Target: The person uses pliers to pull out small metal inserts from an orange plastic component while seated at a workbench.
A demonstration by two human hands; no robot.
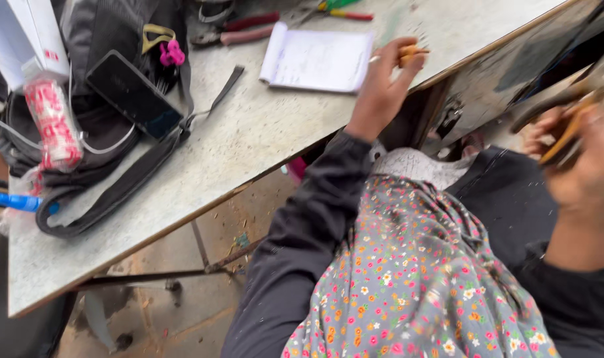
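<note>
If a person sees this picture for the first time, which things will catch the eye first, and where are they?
First comes the grey flower-patterned cloth at the bottom centre, over the person's lap. Next, the left hand reaches up to the worn table edge, pinching a small orange object beside a white notepad. At far left, a dark backpack carries a black phone; the blurred right hand grips a tool.

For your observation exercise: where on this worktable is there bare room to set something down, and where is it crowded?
Bare tabletop runs between the dark bag and the white notepad, down to the near edge. Another free patch lies right of the notepad, past the left hand. The far-left corner is crowded: bag, phone, pliers.
</note>
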